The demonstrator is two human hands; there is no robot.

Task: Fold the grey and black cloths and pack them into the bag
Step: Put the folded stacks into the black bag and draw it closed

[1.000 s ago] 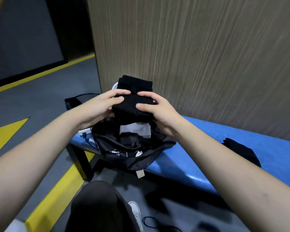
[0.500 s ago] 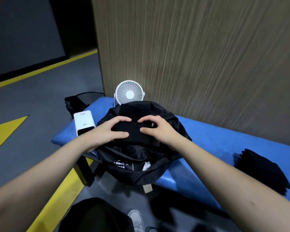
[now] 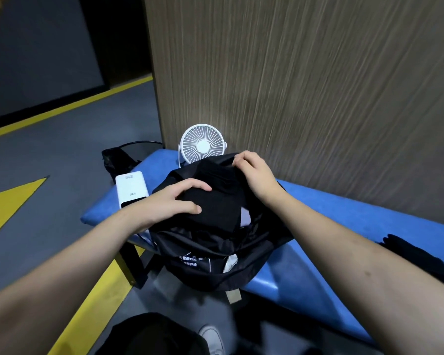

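A black bag [image 3: 210, 267] sits open on the left end of a blue bench [image 3: 331, 221]. A folded black cloth [image 3: 215, 208] lies in its mouth. My left hand [image 3: 174, 201] rests on the cloth's left side, thumb and fingers curled round its edge. At the far side, my right hand [image 3: 251, 170] pinches the bag's far rim. A sliver of grey cloth [image 3: 246, 217] shows inside, right of the black one. Another folded black cloth [image 3: 420, 257] lies on the bench at the right.
A white desk fan [image 3: 203, 146] stands behind the bag against a wood-grain wall [image 3: 318, 85]. A white power bank [image 3: 131, 188] lies on the bench to the left. A black item with a cable [image 3: 116, 160] sits on the grey floor beyond. Yellow lines mark the floor.
The folded black cloth came down from in front of the wall into the bag's mouth. My right hand then left the cloth and took the bag's far rim.
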